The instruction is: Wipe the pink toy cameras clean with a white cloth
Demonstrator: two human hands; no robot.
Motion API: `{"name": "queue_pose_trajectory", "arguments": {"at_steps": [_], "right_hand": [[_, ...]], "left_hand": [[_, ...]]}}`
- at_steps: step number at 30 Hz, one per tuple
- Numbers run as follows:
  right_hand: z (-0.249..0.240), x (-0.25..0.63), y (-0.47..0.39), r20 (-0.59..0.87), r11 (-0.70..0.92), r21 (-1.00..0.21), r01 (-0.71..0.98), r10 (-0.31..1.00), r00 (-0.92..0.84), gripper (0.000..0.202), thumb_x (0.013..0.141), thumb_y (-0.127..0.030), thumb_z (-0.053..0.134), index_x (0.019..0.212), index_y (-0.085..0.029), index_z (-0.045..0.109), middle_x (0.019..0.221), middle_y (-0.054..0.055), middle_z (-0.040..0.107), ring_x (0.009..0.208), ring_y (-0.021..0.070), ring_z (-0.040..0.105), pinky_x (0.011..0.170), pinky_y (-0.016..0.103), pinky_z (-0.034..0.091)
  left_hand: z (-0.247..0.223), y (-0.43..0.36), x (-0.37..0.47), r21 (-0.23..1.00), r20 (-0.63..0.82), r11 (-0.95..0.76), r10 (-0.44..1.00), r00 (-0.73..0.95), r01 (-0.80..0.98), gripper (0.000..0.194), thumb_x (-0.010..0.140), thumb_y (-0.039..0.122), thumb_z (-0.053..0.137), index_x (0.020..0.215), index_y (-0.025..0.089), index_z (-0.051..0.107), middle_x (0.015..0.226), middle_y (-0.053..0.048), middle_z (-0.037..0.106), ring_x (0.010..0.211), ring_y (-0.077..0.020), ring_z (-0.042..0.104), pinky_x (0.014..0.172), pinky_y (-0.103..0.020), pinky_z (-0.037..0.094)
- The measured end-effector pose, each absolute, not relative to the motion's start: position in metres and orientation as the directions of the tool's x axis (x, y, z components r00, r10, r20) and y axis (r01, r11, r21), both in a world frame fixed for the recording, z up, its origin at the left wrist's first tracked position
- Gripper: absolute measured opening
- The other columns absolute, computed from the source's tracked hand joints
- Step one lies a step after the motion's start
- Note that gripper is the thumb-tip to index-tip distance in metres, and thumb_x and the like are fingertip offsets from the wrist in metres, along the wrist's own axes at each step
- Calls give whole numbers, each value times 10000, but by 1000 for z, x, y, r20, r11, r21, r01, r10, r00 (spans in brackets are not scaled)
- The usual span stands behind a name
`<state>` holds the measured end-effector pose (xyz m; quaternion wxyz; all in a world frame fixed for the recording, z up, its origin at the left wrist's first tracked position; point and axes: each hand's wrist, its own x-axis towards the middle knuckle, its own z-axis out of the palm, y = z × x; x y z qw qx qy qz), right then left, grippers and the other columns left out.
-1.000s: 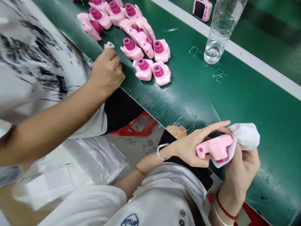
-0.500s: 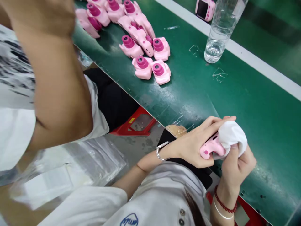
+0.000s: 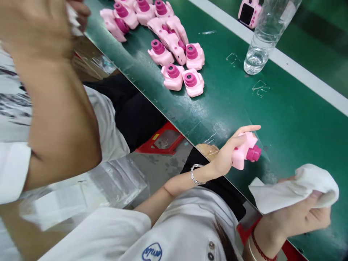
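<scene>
In my left hand [image 3: 225, 154] is a pink toy camera [image 3: 240, 154], its magenta lens pointing right, away from my palm. The index finger of that hand stretches out above the camera. My right hand [image 3: 307, 217] grips a white cloth [image 3: 296, 190], bunched near the fingers with one end hanging to the left. Cloth and camera are apart, both over the green table [image 3: 307, 127]. Farther up the table several more pink toy cameras [image 3: 193, 82] stand in a cluster, most with their lenses up.
A clear plastic bottle [image 3: 258, 50] with water stands near the white strip. Beyond it lies another pink camera [image 3: 248, 13], screen showing. At left, a co-worker's bent arm [image 3: 62, 119] reaches past the table edge. Red stools [image 3: 163, 139] and a plastic bag [image 3: 108, 185] are below.
The white cloth has come off the pink camera and moved right and down with my right hand. The camera has turned in my left hand, so its lens now shows.
</scene>
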<state>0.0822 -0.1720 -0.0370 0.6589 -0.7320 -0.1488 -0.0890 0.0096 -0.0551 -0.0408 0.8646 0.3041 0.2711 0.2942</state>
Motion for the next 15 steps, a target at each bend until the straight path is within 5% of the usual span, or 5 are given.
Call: {"name": "queue_pose_trajectory", "arguments": {"at_steps": [4, 7, 11, 15], "right_hand": [[-31, 77, -154, 556, -123, -739, 662, 445, 702, 69, 874, -244, 690, 834, -236, 747, 850, 18, 640, 715, 166, 605, 576, 300, 461], [-34, 69, -151, 610, -50, -585, 810, 630, 480, 164, 822, -94, 708, 867, -250, 735, 882, 9, 609, 677, 98, 565, 540, 225, 432], [-53, 72, -169, 682, 17, -500, 866, 624, 382, 234, 784, -7, 683, 804, -236, 719, 841, 6, 623, 612, 83, 556, 506, 216, 407], [-71, 92, -183, 693, -213, -500, 840, 483, 535, 94, 768, -148, 787, 743, -201, 712, 798, 26, 651, 595, 117, 552, 507, 259, 395]], "left_hand": [[-38, -61, 23, 639, -408, 669, 713, 570, -380, 291, 767, 392, 635, 972, 187, 655, 763, 33, 541, 617, -87, 485, 570, -203, 397], [-33, -61, 26, 564, -464, 730, 667, 583, -386, 231, 788, 349, 610, 949, 186, 639, 720, 40, 540, 582, -75, 471, 545, -185, 372], [-29, -54, 23, 336, -598, 878, 479, 642, -342, 168, 807, 306, 581, 897, 175, 633, 717, 33, 551, 563, -75, 503, 547, -187, 404], [-29, -49, 16, 173, -531, 919, 390, 752, -355, 219, 779, 359, 620, 848, 153, 647, 760, 3, 565, 635, -107, 558, 515, -201, 414]]}}
